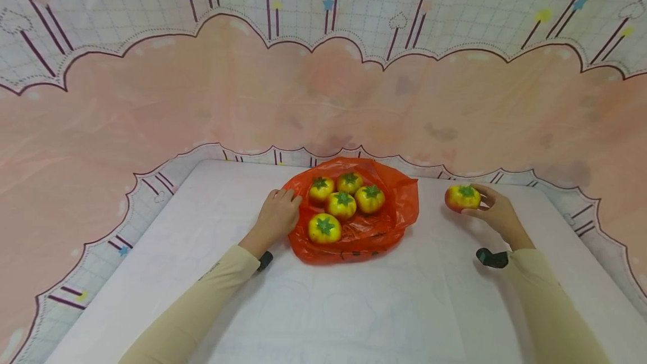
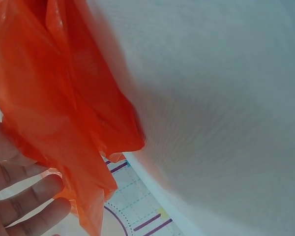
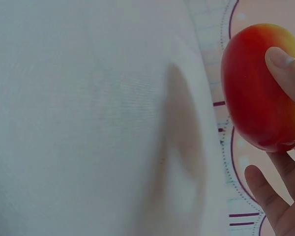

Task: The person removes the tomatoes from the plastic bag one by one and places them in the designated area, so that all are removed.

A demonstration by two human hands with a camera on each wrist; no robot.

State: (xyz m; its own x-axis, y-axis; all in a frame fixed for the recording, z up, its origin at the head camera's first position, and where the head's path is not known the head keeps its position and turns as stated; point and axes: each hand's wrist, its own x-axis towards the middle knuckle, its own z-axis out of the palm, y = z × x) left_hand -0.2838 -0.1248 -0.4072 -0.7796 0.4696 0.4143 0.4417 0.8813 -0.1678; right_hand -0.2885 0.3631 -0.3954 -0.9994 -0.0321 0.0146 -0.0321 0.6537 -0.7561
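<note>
R hand [image 1: 497, 212] holds a red-yellow fruit [image 1: 462, 197] off to the R of the bag, well apart from it; wrist view shows the thumb [image 3: 287, 69] curled over the fruit's side w/ other fingers under it, so it sits between thumb & fingers. L hand [image 1: 277, 216] rests at the L edge of the orange bag [image 1: 389, 212], fingers curled onto the plastic; five more fruits [image 1: 342, 204] lie in the bag just past those fingertips. All on the white table [image 1: 354, 308].
</note>
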